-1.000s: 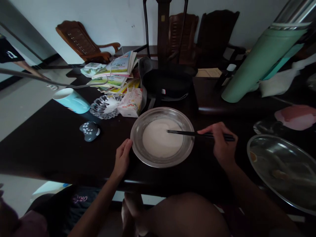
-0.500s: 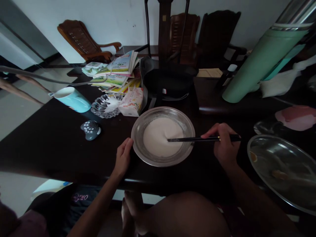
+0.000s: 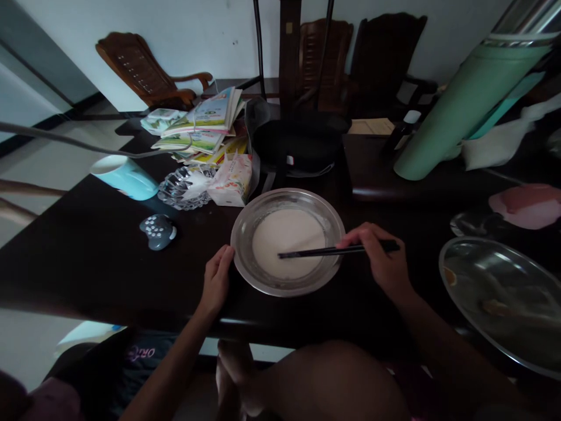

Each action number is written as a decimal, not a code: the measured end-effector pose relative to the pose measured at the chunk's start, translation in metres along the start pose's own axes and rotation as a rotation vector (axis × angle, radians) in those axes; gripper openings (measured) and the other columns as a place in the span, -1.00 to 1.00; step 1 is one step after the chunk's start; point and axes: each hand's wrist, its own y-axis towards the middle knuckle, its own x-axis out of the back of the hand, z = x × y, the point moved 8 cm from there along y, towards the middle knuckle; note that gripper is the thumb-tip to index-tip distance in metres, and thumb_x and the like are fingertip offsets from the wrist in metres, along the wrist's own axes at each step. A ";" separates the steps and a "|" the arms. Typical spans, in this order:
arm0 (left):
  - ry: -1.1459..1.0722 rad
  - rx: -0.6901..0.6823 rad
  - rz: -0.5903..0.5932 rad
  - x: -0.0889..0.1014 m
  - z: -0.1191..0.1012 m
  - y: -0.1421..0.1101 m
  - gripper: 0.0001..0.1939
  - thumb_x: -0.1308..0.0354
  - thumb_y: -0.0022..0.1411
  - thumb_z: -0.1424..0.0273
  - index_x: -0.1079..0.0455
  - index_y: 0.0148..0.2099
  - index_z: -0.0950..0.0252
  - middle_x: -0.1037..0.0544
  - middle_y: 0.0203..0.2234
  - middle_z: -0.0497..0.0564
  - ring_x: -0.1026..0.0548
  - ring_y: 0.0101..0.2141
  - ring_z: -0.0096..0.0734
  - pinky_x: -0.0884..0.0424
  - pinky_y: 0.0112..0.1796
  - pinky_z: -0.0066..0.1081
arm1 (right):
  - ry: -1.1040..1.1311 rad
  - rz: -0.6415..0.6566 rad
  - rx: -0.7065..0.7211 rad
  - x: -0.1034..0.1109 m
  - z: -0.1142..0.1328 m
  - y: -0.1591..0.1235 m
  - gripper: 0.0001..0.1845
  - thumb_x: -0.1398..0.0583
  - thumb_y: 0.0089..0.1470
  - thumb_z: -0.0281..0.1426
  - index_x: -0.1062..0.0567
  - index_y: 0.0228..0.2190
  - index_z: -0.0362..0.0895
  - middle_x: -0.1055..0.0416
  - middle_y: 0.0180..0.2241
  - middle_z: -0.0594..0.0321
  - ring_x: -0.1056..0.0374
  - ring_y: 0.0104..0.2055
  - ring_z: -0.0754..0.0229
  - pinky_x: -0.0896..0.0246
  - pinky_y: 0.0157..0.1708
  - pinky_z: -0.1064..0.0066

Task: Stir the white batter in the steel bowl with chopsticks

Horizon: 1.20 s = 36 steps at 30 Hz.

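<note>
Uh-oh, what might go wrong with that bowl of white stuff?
The white mixture might splash out if the black chopsticks in the right hand move too fast. The metal bowl could slide, as the left hand holds just one edge. Drips might wet the flowery pack close by.

Black chopsticks [image 3: 316, 252] over whitish liquid [image 3: 284, 233] in a metal bowl [image 3: 243, 245]

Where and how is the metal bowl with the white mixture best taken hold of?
Probably grip the bowl by its wide rim from the left, where the left hand meets it: the rim flares outward, giving an edge to grasp, and the chopsticks cross the right side.
</note>
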 end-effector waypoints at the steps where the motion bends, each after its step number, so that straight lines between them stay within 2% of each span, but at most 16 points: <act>1: 0.004 -0.001 -0.004 0.000 -0.001 0.000 -0.61 -0.11 0.19 0.09 -0.21 -0.51 0.26 -0.20 -0.58 -0.14 -0.14 -0.51 -0.49 -0.16 -0.49 -0.49 | -0.028 0.028 0.009 -0.002 0.001 0.000 -0.64 -0.10 0.26 -0.21 -0.60 -0.44 -0.05 -0.58 -0.41 0.28 -0.45 -0.31 0.19 -0.24 -0.21 0.31; 3: 0.019 0.002 -0.003 0.000 -0.001 0.000 -0.61 -0.10 0.20 0.09 -0.22 -0.50 0.26 -0.20 -0.58 -0.14 -0.14 -0.51 -0.49 -0.17 -0.49 -0.49 | -0.054 -0.060 0.028 0.005 0.001 0.001 -0.66 -0.12 0.25 -0.21 -0.60 -0.42 -0.05 -0.58 -0.40 0.28 -0.45 -0.28 0.18 -0.24 -0.18 0.30; 5: 0.027 0.004 0.001 0.000 -0.001 -0.001 -0.62 -0.09 0.21 0.09 -0.22 -0.50 0.25 -0.21 -0.58 -0.14 -0.15 -0.51 -0.48 -0.18 -0.48 -0.49 | 0.006 -0.240 0.031 0.020 -0.001 0.000 -0.62 -0.11 0.26 -0.20 -0.56 -0.49 -0.06 -0.53 -0.52 0.30 -0.42 -0.39 0.20 -0.24 -0.28 0.32; 7: 0.026 0.002 -0.001 0.000 -0.001 0.000 -0.62 -0.09 0.20 0.09 -0.22 -0.50 0.25 -0.21 -0.58 -0.14 -0.15 -0.51 -0.47 -0.18 -0.48 -0.48 | 0.107 -0.316 0.014 0.026 -0.005 -0.002 -0.57 -0.09 0.27 -0.20 -0.51 -0.57 -0.06 -0.46 -0.63 0.33 -0.35 -0.51 0.22 -0.21 -0.40 0.35; 11: 0.050 0.007 -0.015 0.001 -0.003 -0.001 -0.61 -0.10 0.17 0.06 -0.21 -0.51 0.24 -0.20 -0.59 -0.13 -0.15 -0.52 -0.46 -0.19 -0.49 -0.48 | 0.047 -0.012 0.011 0.002 -0.001 0.001 -0.59 -0.10 0.26 -0.19 -0.58 -0.52 -0.04 -0.54 -0.50 0.28 -0.42 -0.39 0.18 -0.25 -0.30 0.30; 13: 0.071 0.012 -0.022 0.001 -0.005 -0.001 -0.60 -0.10 0.16 0.05 -0.21 -0.52 0.24 -0.20 -0.59 -0.13 -0.15 -0.52 -0.46 -0.19 -0.50 -0.47 | -0.062 0.055 0.028 -0.003 0.002 0.000 -0.63 -0.11 0.24 -0.18 -0.61 -0.46 -0.03 -0.57 -0.41 0.26 -0.44 -0.31 0.15 -0.24 -0.22 0.27; 15: 0.082 0.015 -0.024 0.001 -0.005 -0.001 -0.60 -0.09 0.16 0.04 -0.21 -0.51 0.23 -0.21 -0.59 -0.13 -0.16 -0.51 -0.45 -0.20 -0.49 -0.47 | -0.102 -0.083 0.032 0.009 0.003 0.000 -0.60 -0.10 0.24 -0.18 -0.60 -0.50 -0.04 -0.56 -0.44 0.26 -0.42 -0.35 0.16 -0.23 -0.26 0.28; 18: 0.067 0.002 -0.018 0.001 -0.005 -0.001 -0.60 -0.10 0.17 0.05 -0.21 -0.51 0.24 -0.20 -0.58 -0.13 -0.16 -0.51 -0.46 -0.20 -0.48 -0.48 | 0.023 -0.315 0.000 0.027 -0.002 -0.003 -0.51 -0.07 0.26 -0.17 -0.50 -0.62 -0.07 -0.47 -0.61 0.26 -0.35 -0.50 0.19 -0.21 -0.41 0.31; 20: 0.049 -0.002 -0.013 0.001 -0.004 0.000 -0.60 -0.10 0.18 0.06 -0.20 -0.52 0.24 -0.19 -0.58 -0.13 -0.15 -0.51 -0.47 -0.20 -0.48 -0.48 | 0.098 -0.247 -0.030 0.020 -0.005 -0.002 -0.51 -0.07 0.26 -0.17 -0.49 -0.63 -0.07 -0.46 -0.63 0.27 -0.35 -0.52 0.20 -0.23 -0.42 0.32; 24: 0.042 -0.006 -0.010 0.001 -0.003 0.000 -0.62 -0.10 0.20 0.10 -0.22 -0.51 0.25 -0.20 -0.59 -0.13 -0.14 -0.52 -0.47 -0.19 -0.49 -0.48 | 0.007 0.056 -0.036 -0.005 -0.002 0.000 -0.65 -0.12 0.24 -0.19 -0.61 -0.44 -0.04 -0.58 -0.41 0.26 -0.47 -0.29 0.15 -0.27 -0.20 0.28; 26: 0.032 -0.008 -0.007 0.000 -0.003 -0.001 -0.63 -0.10 0.21 0.11 -0.22 -0.50 0.25 -0.19 -0.59 -0.14 -0.14 -0.52 -0.48 -0.19 -0.49 -0.48 | -0.038 -0.031 -0.019 0.003 0.000 0.001 -0.65 -0.12 0.24 -0.20 -0.61 -0.45 -0.06 -0.58 -0.40 0.25 -0.47 -0.28 0.15 -0.26 -0.19 0.29; 28: 0.022 -0.007 -0.001 0.000 -0.003 -0.001 -0.63 -0.09 0.21 0.10 -0.23 -0.49 0.25 -0.20 -0.58 -0.13 -0.15 -0.52 -0.48 -0.18 -0.49 -0.48 | 0.028 -0.223 -0.031 0.020 -0.002 0.000 -0.59 -0.10 0.25 -0.20 -0.54 -0.54 -0.08 -0.52 -0.54 0.27 -0.42 -0.43 0.19 -0.25 -0.33 0.33; 30: 0.029 -0.011 -0.002 0.000 -0.003 -0.001 -0.62 -0.09 0.21 0.10 -0.22 -0.50 0.25 -0.20 -0.58 -0.13 -0.15 -0.52 -0.47 -0.18 -0.49 -0.48 | 0.144 -0.302 -0.066 0.025 -0.007 -0.001 -0.56 -0.08 0.26 -0.19 -0.47 -0.59 -0.09 -0.44 -0.65 0.31 -0.35 -0.57 0.22 -0.22 -0.46 0.35; 32: 0.047 -0.012 -0.009 0.001 -0.003 -0.001 -0.62 -0.09 0.21 0.11 -0.21 -0.51 0.25 -0.19 -0.58 -0.13 -0.15 -0.52 -0.47 -0.18 -0.49 -0.48 | 0.174 -0.178 -0.080 0.014 -0.008 0.000 -0.58 -0.09 0.25 -0.17 -0.49 -0.55 -0.08 -0.47 -0.62 0.31 -0.39 -0.54 0.20 -0.26 -0.44 0.34; 34: 0.055 -0.012 -0.014 0.001 -0.004 -0.001 -0.63 -0.09 0.21 0.11 -0.21 -0.51 0.25 -0.20 -0.58 -0.13 -0.15 -0.51 -0.47 -0.18 -0.48 -0.48 | 0.090 0.012 -0.054 -0.002 -0.004 0.001 -0.63 -0.11 0.24 -0.16 -0.55 -0.47 -0.07 -0.57 -0.48 0.27 -0.48 -0.38 0.16 -0.31 -0.28 0.29; 36: 0.049 -0.010 -0.017 0.001 -0.005 -0.001 -0.64 -0.09 0.20 0.11 -0.22 -0.50 0.24 -0.20 -0.58 -0.13 -0.15 -0.51 -0.47 -0.18 -0.48 -0.48 | -0.019 0.067 -0.012 -0.006 0.000 0.001 -0.66 -0.13 0.23 -0.17 -0.59 -0.43 -0.05 -0.60 -0.37 0.25 -0.49 -0.25 0.13 -0.28 -0.16 0.26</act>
